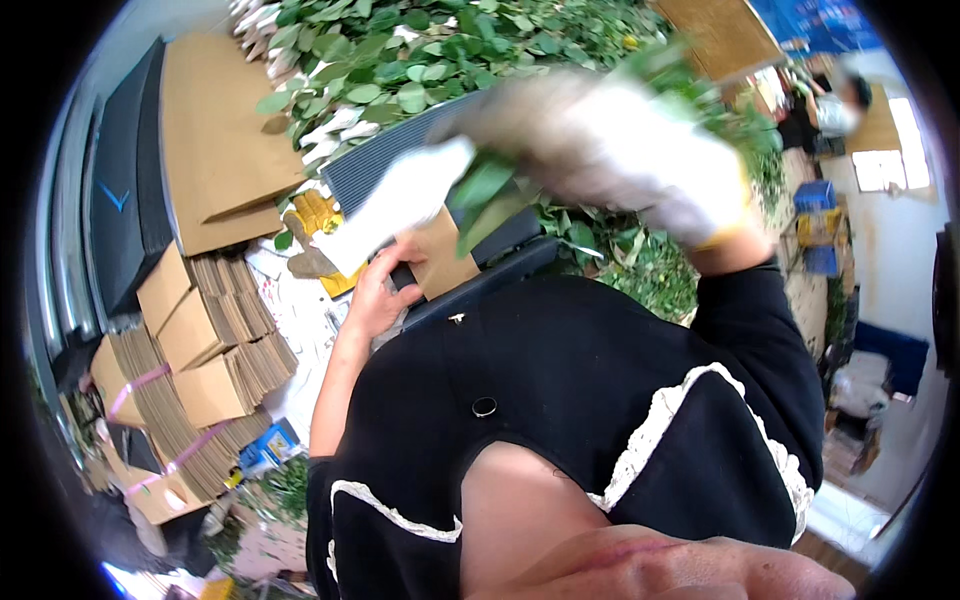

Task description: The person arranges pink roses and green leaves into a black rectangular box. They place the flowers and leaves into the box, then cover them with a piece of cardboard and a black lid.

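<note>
White-gloved and blurred, the right hand (pixel 620 155) is beside green leaves (pixel 487 192); its grip cannot be told. The bare left hand (pixel 375 295) curls against a brown board (pixel 442 258), near a white wrap (pixel 400 205); whether it grips either is unclear. Leafy branches (pixel 410 95) lie heaped on the far side, with folded cardboard (pixel 215 385) stacked left.

At upper centre, a hand could pass along the dark ribbed panel (pixel 375 150), a narrow lane between the leaf heap (pixel 410 75) and white strip (pixel 400 200). The gloved right hand (pixel 640 160), blurred, and green leaves (pixel 485 195) obstruct its right end. Cardboard sheets (pixel 215 130) and bundled cardboard stacks (pixel 215 350) wall the left.
</note>
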### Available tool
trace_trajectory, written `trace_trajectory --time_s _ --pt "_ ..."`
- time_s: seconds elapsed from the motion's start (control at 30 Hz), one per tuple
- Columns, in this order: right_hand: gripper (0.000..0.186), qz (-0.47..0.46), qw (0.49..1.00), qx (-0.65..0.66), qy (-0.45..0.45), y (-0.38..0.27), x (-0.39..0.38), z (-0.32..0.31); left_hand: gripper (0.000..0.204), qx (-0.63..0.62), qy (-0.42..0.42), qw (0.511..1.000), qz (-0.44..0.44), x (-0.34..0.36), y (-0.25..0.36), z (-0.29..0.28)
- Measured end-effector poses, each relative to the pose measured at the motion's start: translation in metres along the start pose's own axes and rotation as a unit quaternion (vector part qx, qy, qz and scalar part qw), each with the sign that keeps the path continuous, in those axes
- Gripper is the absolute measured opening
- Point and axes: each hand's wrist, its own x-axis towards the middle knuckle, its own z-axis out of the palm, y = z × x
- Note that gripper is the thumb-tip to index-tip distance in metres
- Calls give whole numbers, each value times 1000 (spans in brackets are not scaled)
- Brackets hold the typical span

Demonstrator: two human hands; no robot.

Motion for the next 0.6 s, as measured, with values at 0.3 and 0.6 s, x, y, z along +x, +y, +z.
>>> trace_trajectory --time_s 0.3,0.6 --pt "23 176 980 58 -77 -8 -30 143 55 18 19 1000 -10 -18 -3 16" --pt "23 174 978 47 -107 -2 -28 147 36 125 46 988 -74 -73 -8 -35"
